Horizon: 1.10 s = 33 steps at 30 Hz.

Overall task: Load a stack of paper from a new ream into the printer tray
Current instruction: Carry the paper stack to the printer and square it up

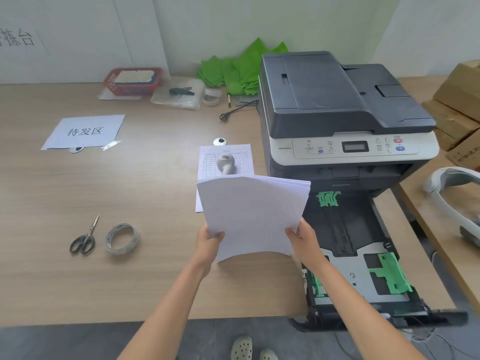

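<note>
Both hands, left point(209, 239) and right point(302, 239), grip paper stack point(253, 216) beside open tray point(363, 258)

One head-worn view looks forward and down, close above the printer point(345, 118) at right of centre.

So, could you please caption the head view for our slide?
Both hands, left and right, hold a paper stack beside the printer's open tray.

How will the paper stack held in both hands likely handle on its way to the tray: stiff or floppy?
Probably floppy: the paper stack bows upward between the left hand and right hand. Its far edge is fanned, so sheets may slide apart. It looks thin, so likely light.
</note>
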Each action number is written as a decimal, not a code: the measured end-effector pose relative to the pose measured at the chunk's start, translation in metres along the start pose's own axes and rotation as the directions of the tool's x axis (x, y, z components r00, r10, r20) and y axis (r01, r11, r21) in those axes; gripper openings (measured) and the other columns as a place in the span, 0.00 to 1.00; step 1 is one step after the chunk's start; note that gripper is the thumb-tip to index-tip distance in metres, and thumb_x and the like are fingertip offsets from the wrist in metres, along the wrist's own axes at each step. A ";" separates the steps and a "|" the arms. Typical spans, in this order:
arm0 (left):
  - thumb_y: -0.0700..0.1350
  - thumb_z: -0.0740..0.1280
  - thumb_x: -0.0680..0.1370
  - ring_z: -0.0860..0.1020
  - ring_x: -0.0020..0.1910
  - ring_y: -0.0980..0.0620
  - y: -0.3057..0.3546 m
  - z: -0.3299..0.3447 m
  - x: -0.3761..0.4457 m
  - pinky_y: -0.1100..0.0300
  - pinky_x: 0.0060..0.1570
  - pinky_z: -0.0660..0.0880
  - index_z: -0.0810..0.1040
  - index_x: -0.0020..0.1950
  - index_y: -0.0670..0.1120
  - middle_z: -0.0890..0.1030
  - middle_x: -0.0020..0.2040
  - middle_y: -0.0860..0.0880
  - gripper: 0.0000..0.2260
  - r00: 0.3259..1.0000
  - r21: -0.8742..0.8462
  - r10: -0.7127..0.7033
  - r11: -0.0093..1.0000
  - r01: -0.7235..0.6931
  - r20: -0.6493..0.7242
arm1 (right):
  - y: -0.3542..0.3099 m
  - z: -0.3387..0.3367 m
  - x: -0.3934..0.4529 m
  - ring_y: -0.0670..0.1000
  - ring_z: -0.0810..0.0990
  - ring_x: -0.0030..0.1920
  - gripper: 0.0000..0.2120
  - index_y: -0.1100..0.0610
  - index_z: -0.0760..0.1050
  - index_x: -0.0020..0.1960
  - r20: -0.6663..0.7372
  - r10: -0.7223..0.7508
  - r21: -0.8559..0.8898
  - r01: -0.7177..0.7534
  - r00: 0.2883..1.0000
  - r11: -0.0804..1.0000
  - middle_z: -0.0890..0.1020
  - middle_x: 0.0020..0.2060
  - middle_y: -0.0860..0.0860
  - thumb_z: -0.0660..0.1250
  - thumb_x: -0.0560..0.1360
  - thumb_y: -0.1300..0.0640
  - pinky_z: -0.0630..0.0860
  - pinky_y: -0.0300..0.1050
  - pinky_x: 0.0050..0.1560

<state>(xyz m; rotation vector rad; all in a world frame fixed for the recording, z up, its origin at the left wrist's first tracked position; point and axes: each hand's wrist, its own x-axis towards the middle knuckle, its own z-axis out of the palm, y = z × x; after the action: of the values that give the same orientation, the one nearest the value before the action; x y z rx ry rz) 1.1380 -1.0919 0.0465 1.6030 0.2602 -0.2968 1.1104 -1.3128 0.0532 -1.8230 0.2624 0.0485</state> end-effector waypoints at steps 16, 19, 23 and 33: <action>0.30 0.58 0.76 0.78 0.47 0.51 -0.004 -0.009 -0.006 0.60 0.45 0.74 0.78 0.48 0.49 0.81 0.46 0.51 0.16 0.999 0.067 0.013 0.998 -0.016 0.040 | 0.001 0.004 -0.010 0.36 0.78 0.46 0.15 0.61 0.74 0.57 -0.069 0.011 -0.035 -0.014 0.998 0.999 0.79 0.46 0.45 0.55 0.77 0.72 0.72 0.21 0.42; 0.32 0.57 0.78 0.77 0.50 0.50 -0.011 -0.014 -0.007 0.58 0.50 0.72 0.77 0.51 0.48 0.81 0.50 0.49 0.14 0.996 0.106 -0.009 0.994 -0.001 0.090 | 0.000 0.004 -0.010 0.37 0.76 0.50 0.15 0.61 0.73 0.59 -0.058 0.009 -0.052 -0.012 0.998 0.999 0.79 0.48 0.47 0.54 0.77 0.71 0.73 0.23 0.45; 0.31 0.59 0.77 0.78 0.45 0.57 -0.002 -0.015 -0.007 0.66 0.43 0.74 0.77 0.49 0.48 0.81 0.46 0.53 0.14 0.996 0.110 0.043 0.993 -0.051 0.073 | -0.009 -0.001 -0.009 0.36 0.77 0.51 0.17 0.59 0.75 0.59 -0.067 -0.024 -0.084 0.019 0.997 0.996 0.80 0.49 0.47 0.56 0.76 0.71 0.73 0.28 0.50; 0.38 0.59 0.80 0.82 0.49 0.57 0.042 0.001 -0.014 0.62 0.48 0.79 0.76 0.58 0.48 0.84 0.49 0.55 0.11 0.868 0.090 0.027 0.993 -0.082 0.495 | -0.036 -0.081 -0.017 0.49 0.82 0.47 0.15 0.58 0.74 0.57 -0.077 -0.026 -0.038 0.023 0.997 0.999 0.82 0.47 0.51 0.61 0.74 0.70 0.77 0.36 0.44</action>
<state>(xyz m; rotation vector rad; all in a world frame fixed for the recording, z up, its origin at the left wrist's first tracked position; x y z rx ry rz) 1.1389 -1.0950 0.0906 1.5785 -0.2007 -0.6743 1.0932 -1.3786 0.1121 -1.8674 0.2954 -0.0342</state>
